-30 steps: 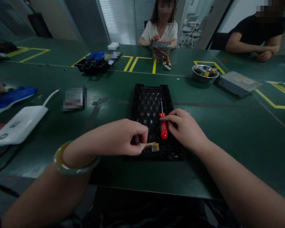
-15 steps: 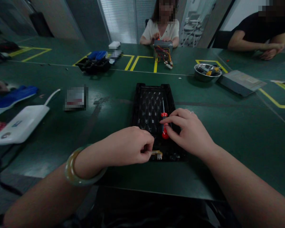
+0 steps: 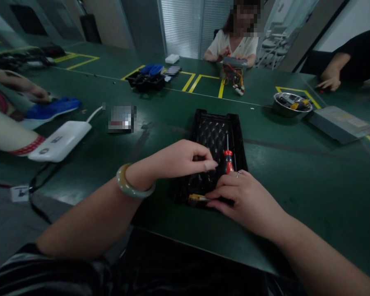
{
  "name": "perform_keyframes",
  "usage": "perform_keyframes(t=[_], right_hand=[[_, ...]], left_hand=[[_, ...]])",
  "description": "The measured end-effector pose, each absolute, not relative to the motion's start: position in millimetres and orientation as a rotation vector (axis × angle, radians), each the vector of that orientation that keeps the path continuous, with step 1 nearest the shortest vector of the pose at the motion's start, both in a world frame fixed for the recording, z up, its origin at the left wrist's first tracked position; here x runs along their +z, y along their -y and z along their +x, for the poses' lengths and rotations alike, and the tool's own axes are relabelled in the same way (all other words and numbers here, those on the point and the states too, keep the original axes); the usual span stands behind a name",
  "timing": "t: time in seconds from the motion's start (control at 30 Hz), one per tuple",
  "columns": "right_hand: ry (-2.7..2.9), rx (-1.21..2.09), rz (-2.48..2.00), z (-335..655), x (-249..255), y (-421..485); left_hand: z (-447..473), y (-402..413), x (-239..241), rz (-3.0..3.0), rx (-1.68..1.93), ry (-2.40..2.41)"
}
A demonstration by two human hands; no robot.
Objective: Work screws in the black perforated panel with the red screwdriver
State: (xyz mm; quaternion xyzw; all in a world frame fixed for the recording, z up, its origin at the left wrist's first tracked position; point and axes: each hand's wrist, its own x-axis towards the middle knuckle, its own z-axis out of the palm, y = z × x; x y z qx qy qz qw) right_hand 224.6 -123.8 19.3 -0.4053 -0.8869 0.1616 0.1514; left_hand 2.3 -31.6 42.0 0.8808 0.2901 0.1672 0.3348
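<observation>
Green tabletop (image 3: 296,193) here, and on the black tray (image 3: 214,112) a red-handled screwdriver (image 3: 228,161) lies lengthwise, nearer the right hand (image 3: 248,201), which rests half-open beside a small yellow part (image 3: 198,199). Left hand (image 3: 185,160) hovers curled; can't tell if it's pinching anything.

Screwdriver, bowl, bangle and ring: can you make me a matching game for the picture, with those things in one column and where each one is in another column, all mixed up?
Things:
1. Screwdriver
2. Metal bowl
3. Bangle
4. Ring

Places:
A. On a finger of the right hand
B. On the green table
C. Around the wrist of the left hand
D. In the black tray

Right pairs: 1-D, 2-B, 3-C, 4-A.
</observation>
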Motion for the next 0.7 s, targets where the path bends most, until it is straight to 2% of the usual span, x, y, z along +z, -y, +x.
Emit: perform_keyframes(t=[0.1, 0.2, 0.47, 0.7], right_hand=[[2.554, 0.416, -1.162, 223, 19, 126], [2.561, 0.316, -1.163, 220, 21, 128], [2.534, 0.391, -1.173, 219, 22, 127], [2.469, 0.479, -1.238, 214, 21, 128]], left_hand=[[7, 25, 31, 2.193, 0.768, -0.967], [11, 21, 21, 2.227, 0.894, -1.043], [14, 9, 5, 2.37, 0.941, -1.115], [19, 9, -1, 2.274, 0.835, -1.313]])
